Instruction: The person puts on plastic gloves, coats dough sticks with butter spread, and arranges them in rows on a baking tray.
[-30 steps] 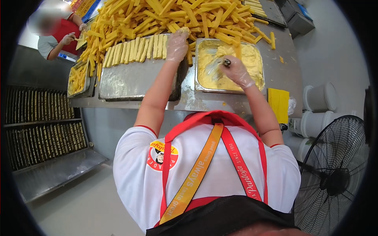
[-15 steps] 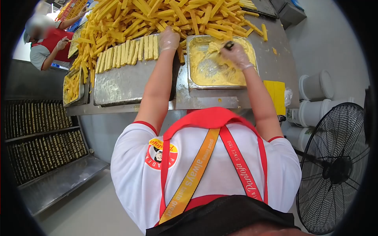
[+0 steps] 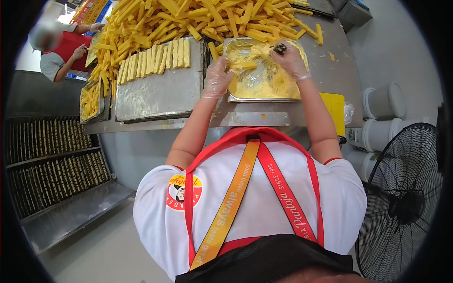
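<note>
My left hand point(image 3: 218, 79), in a clear plastic glove, pinches one end of a yellow bread stick point(image 3: 245, 65) over the left part of a metal pan point(image 3: 264, 99). Pale yellow creamy spread point(image 3: 257, 87) coats the pan's bottom and sides. Gloved too, my right hand point(image 3: 291, 63) is closed around a dark-handled tool point(image 3: 280, 48) above the pan's right side. The tool's working end cannot be made out in the spread. Left of my hands, a row of coated sticks point(image 3: 155, 59) lies along the far part of a flat metal tray point(image 3: 158, 94).
A large heap of yellow sticks point(image 3: 184, 16) covers the table's far side. At the far left a co-worker point(image 3: 61, 52) handles sticks near another filled tray point(image 3: 89, 104). A tray rack point(image 3: 52, 160) stands lower left; white buckets point(image 3: 384, 101) and a black fan point(image 3: 401, 203) are at right.
My left hand has come from the heap toward me and right, bringing a yellow stick over the pan. My right hand keeps the tool and has shifted slightly.
</note>
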The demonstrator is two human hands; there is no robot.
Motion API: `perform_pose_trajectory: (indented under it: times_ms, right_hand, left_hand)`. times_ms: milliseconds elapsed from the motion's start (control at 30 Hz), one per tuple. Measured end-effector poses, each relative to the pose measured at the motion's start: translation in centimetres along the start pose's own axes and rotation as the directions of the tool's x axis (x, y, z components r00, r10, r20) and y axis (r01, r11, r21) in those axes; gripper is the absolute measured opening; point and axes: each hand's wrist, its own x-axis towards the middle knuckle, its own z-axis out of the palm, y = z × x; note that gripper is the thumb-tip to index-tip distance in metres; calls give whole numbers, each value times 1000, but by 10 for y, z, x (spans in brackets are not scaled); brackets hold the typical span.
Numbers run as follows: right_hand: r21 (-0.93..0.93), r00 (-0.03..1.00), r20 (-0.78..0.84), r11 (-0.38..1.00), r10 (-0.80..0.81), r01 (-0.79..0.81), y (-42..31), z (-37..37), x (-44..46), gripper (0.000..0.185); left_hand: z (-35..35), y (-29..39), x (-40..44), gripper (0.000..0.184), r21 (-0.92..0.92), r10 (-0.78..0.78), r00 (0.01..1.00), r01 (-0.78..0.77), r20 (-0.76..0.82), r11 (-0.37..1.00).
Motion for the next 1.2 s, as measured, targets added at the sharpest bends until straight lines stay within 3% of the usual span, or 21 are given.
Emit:
perform_pose_trajectory:
  times_ms: [33,100,200,300,400,500,533,633,700,800,833,933,1033,1067,1133,1200]
  right_hand:
    - [269,996,23,958,92,-95,-15,3,-8,18]
    - [716,960,137,646,244,-266,-41,3,-22,17]
    - [749,952,151,598,267,-286,-26,13,-26,16]
    - [460,938,71,823,340,-333,27,19,-9,17]
    - [479,964,34,842,264,-247,22,20,-15,15]
    - [803,953,156,529,260,-276,-48,11,-31,16]
    - [763,954,109,591,281,-261,-34,16,-31,15]
    - [587,952,-14,773,304,-239,21,32,-23,16]
    - [411,954,-59,878,293,-244,36,33,-18,17]
    - [752,980,50,638,195,-166,-25,24,-34,17]
    - [804,970,113,554,214,-216,-39,19,-37,18]
    - [653,957,57,714,286,-252,4,23,-29,16]
    - [350,942,-52,889,333,-295,30,16,-21,10]
    - [249,941,-74,920,330,-303,31,14,-20,9]
    - [574,958,25,781,284,-247,7,13,-25,14]
    - [809,960,142,531,240,-252,-26,6,-26,17]
  left_hand:
    - [1,0,-1,38,-50,-11,999,13,33,999]
    - [1,5,-2,37,8,-23,998,22,60,1000]
    - [-5,21,-1,36,53,-60,993,54,100,997]
    - [0,16,-3,35,57,-17,998,14,64,998]
    - [2,14,-3,34,54,-22,998,19,66,998]
    - [4,15,-5,32,60,-57,997,55,42,997]
    - [3,19,-5,32,62,-65,998,63,21,996]
    - [-10,55,-12,28,-214,-316,945,327,85,920]
    - [-9,61,-8,26,-165,-367,925,379,97,911]
    - [-7,56,-8,24,-165,-404,906,421,126,892]
    - [-6,52,-8,24,-178,-407,903,427,138,887]
    - [-3,36,-9,24,-153,-322,935,343,148,927]
    - [-5,30,-11,22,-146,-317,940,333,122,931]
    - [-5,25,-11,20,-81,-193,975,202,106,976]
    - [-6,18,-13,17,54,59,992,-66,110,996]
    - [-8,22,-12,14,113,297,948,-310,119,944]
